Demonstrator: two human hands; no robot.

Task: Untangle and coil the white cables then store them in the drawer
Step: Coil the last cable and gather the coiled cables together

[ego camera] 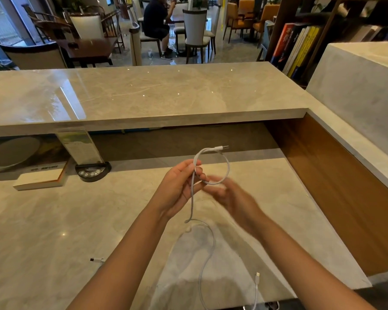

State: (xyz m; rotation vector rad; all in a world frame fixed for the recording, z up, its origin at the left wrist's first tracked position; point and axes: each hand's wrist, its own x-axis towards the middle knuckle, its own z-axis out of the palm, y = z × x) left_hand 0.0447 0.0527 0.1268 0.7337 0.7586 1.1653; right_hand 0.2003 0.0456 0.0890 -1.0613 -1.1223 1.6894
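Observation:
Above the marble desk [54,220] my left hand [179,189] pinches a white cable [227,166] near one end. The cable bends into a loop to the right, and its plug [222,148] sticks up beyond the loop. My right hand [231,198] is blurred beside the loop's lower edge, fingers loosely spread; whether it touches the cable is unclear. The rest of the cable hangs down and curls on the desk. A second white cable end [257,279] lies at the front right, and another plug [96,259] shows by my left forearm. No drawer is in view.
A book [40,179] and a black stand with a leaflet holder [92,172] sit at the desk's back left. A raised marble counter [143,92] runs along the back, and a wood-panelled side wall [345,186] closes the right. A person sits at tables beyond.

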